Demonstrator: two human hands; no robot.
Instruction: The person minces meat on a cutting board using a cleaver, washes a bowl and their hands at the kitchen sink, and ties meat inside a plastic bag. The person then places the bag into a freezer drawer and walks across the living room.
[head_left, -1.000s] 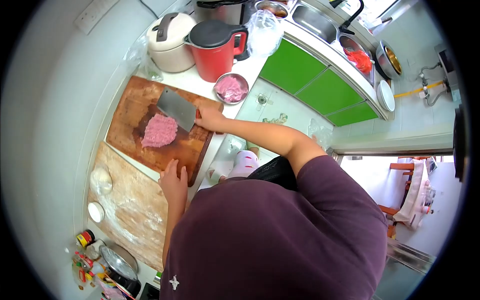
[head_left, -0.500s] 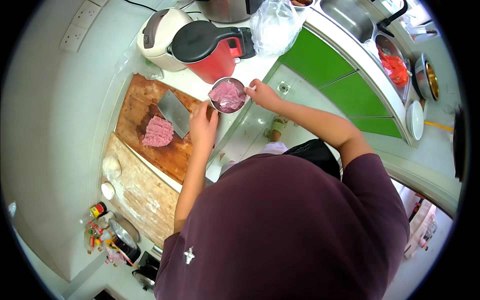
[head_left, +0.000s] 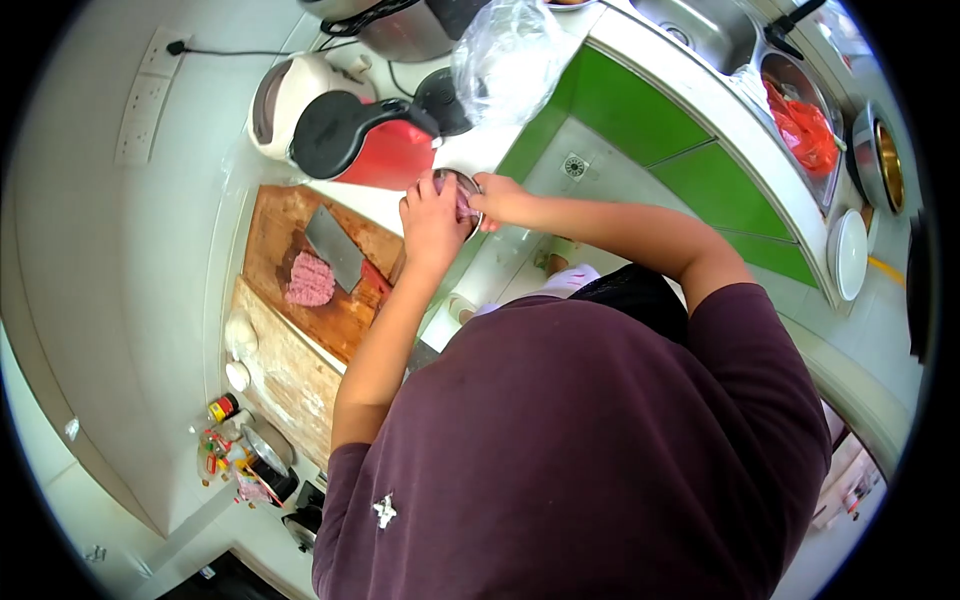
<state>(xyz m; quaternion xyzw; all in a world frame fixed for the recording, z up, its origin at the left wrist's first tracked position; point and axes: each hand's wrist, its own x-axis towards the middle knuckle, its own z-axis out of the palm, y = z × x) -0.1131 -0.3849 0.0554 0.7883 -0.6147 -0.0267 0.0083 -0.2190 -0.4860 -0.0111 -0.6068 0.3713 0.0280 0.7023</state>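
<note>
A small metal bowl (head_left: 476, 228) with pink meat in thin clear plastic (head_left: 462, 203) is held up beside the counter edge. My left hand (head_left: 432, 225) curls over its left side, fingers bent and thumb across the meat, hiding much of the bowl. At the right rim my right hand (head_left: 503, 201) is closed in a pinch. On the wooden cutting board (head_left: 275, 215) lies a mound of minced meat (head_left: 311, 279). Beside that mound rests a cleaver (head_left: 335, 247), blade flat, its red handle pointing toward my left forearm.
Behind the bowl stand a red kettle (head_left: 388, 155) and a cream-coloured appliance (head_left: 290, 100). A clear plastic bag (head_left: 508, 65) sits at the counter edge. A floured board (head_left: 290, 360) with pale dough (head_left: 241, 333) lies nearer me. Sinks (head_left: 700, 35) are to the right.
My left hand has moved from beside the bowl onto it, covering its left side and part of the meat. My right hand has shifted inward over the rim. The view has tilted slightly.
</note>
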